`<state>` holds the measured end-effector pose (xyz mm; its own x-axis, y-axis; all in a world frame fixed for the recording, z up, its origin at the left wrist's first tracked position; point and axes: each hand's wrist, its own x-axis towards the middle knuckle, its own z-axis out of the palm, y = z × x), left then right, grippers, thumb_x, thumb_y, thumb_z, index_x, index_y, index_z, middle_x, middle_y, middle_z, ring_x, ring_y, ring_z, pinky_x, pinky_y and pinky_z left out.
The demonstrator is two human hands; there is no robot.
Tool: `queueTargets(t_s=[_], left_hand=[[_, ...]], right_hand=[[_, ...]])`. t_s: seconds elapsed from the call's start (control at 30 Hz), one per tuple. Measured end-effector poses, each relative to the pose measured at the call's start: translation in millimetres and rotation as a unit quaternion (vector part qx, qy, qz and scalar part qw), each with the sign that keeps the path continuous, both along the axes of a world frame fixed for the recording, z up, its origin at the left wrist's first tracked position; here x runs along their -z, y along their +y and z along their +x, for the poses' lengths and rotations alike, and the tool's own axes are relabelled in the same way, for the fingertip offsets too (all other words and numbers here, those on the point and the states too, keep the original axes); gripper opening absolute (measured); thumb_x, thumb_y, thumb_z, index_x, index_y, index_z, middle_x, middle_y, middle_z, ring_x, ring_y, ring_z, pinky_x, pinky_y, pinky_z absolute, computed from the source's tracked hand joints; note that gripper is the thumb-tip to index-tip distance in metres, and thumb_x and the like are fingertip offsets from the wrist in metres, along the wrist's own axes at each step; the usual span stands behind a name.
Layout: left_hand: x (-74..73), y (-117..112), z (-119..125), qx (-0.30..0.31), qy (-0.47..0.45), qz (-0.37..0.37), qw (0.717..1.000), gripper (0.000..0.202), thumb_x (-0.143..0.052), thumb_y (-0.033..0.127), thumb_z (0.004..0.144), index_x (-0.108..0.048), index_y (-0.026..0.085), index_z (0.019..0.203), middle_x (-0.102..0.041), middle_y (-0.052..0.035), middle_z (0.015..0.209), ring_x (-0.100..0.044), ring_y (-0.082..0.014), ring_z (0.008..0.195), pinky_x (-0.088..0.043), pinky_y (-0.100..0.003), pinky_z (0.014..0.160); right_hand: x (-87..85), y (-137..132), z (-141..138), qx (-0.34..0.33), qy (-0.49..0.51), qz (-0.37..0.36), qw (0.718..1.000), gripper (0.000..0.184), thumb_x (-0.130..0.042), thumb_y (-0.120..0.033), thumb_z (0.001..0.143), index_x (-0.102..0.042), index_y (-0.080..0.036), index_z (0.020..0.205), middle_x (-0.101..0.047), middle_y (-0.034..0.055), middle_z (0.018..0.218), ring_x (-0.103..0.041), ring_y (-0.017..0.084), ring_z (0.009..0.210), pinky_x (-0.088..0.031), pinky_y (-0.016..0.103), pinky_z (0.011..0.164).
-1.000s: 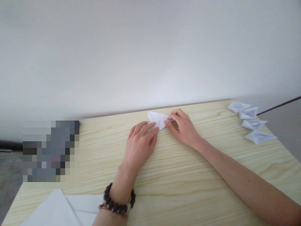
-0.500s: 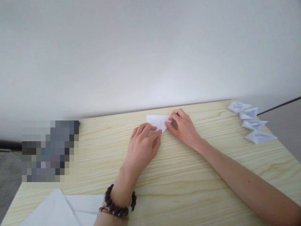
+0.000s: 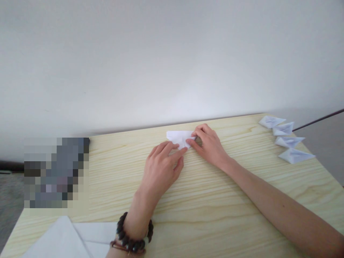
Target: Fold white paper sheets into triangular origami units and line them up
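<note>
A small piece of folded white paper (image 3: 177, 136) lies near the table's back edge, between my two hands. My left hand (image 3: 164, 164) presses its fingertips on the paper's near edge, index finger stretched along it. At the paper's right end, my right hand (image 3: 207, 145) pinches the pointed tip between thumb and fingers. Part of the paper is hidden under my fingertips. Dark beads circle my left wrist.
Several folded paper boats (image 3: 291, 142) stand in a column at the table's (image 3: 242, 215) right edge. White paper sheets (image 3: 61, 240) lie at the front left. A dark, pixelated object (image 3: 63, 168) is on the left. The wall (image 3: 172, 64) rises behind the table.
My left index finger has slid slightly right along the paper's near edge, and less of the paper's lower corner shows. My right hand keeps its pinch almost unmoved.
</note>
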<state>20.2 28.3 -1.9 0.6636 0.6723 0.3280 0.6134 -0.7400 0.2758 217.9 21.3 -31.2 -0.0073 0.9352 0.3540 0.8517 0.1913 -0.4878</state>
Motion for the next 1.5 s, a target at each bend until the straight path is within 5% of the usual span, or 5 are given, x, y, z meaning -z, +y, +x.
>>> queueTargets(t_s=[0.17,0.37,0.83,1.23,1.5], left_hand=[[7.1,-2,5,-0.052,-0.041,0.029,0.997,0.022,-0.065,0.035,0.084,-0.07,0.022,0.102,-0.071,-0.0054,0.106,-0.064,-0.0251,0.103,-0.052,-0.042,0.09],[14.1,-3,9,-0.093,-0.069,0.015,0.993,0.011,-0.057,0.021,0.089,-0.068,0.021,0.086,-0.072,-0.0051,0.102,-0.063,-0.0236,0.106,-0.051,-0.039,0.091],[6.4,-4,12,-0.14,0.001,0.004,0.99,0.01,-0.05,0.019,0.091,-0.059,0.018,0.089,-0.066,-0.0081,0.093,-0.059,-0.0258,0.092,-0.046,-0.04,0.079],[7.6,-4,11,-0.138,-0.033,0.011,0.99,0.012,-0.05,0.019,0.091,-0.061,0.02,0.088,-0.07,-0.0057,0.096,-0.062,-0.0237,0.096,-0.045,-0.037,0.083],[4.5,-5,12,-0.124,-0.018,-0.003,0.992,0.026,-0.05,0.018,0.091,-0.063,0.024,0.113,-0.068,-0.0053,0.101,-0.061,-0.0243,0.096,-0.047,-0.04,0.084]], right_hand=[[-8.3,-1,4,-0.058,0.116,-0.005,0.992,0.019,-0.057,-0.034,0.09,-0.059,-0.019,0.078,-0.061,0.0038,0.08,-0.055,0.016,0.072,-0.045,0.03,0.068],[-17.3,-4,5,-0.116,0.185,-0.045,0.975,0.025,-0.057,-0.04,0.09,-0.068,-0.019,0.08,-0.064,0.0046,0.086,-0.059,0.014,0.071,-0.045,0.025,0.059],[-11.8,-6,4,-0.089,0.134,0.003,0.987,0.022,-0.056,-0.036,0.09,-0.071,-0.019,0.094,-0.053,0.0044,0.082,-0.053,0.014,0.07,-0.043,0.027,0.055],[-6.8,0,-2,-0.043,0.05,-0.019,0.998,0.021,-0.057,-0.032,0.089,-0.061,-0.018,0.074,-0.059,0.0037,0.072,-0.054,0.018,0.072,-0.043,0.032,0.069],[-9.0,-2,-3,-0.046,0.025,-0.02,0.998,0.019,-0.051,-0.031,0.092,-0.058,-0.019,0.079,-0.058,0.0047,0.079,-0.055,0.02,0.079,-0.043,0.034,0.075]])
